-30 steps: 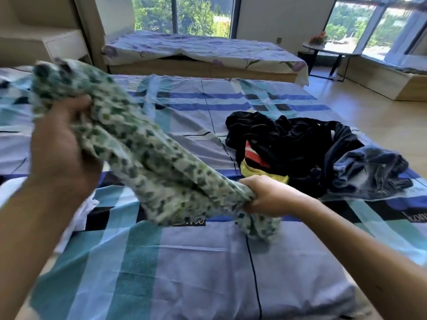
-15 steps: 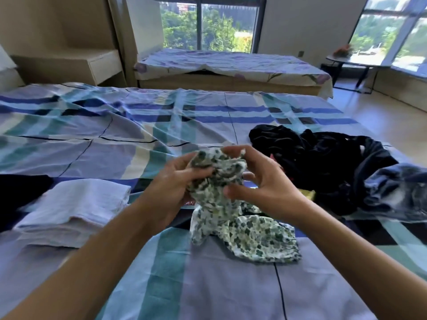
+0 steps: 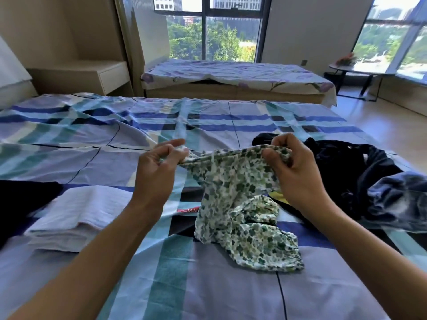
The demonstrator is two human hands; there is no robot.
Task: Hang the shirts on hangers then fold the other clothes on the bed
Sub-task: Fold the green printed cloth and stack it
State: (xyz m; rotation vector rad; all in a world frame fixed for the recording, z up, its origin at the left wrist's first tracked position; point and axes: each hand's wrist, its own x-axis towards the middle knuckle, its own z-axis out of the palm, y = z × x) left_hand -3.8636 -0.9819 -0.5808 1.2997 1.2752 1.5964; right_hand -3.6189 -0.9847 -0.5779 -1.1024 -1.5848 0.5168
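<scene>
A white garment with a green floral print [image 3: 233, 188] hangs between my two hands above the plaid bed [image 3: 92, 139]. My left hand [image 3: 159, 162] pinches its left top corner. My right hand [image 3: 293, 169] grips the right top corner, fingers curled round the hem. The top edge is stretched between them and the lower part lies crumpled on the sheet. To the right lies a heap of dark clothes [image 3: 342, 176] with a bit of yellow cloth [image 3: 278, 196] showing beneath my right wrist.
A folded white cloth [image 3: 78, 213] lies on the bed at the left, next to a dark garment [image 3: 20, 204] at the left edge. Blue denim [image 3: 397, 199] sits at the far right. Beyond stand a second bed [image 3: 235, 77], a small table [image 3: 353, 70] and windows.
My hands, close together around the bunched floral garment before, have moved apart and stretched its top edge out between them. The camera has tilted up a little.
</scene>
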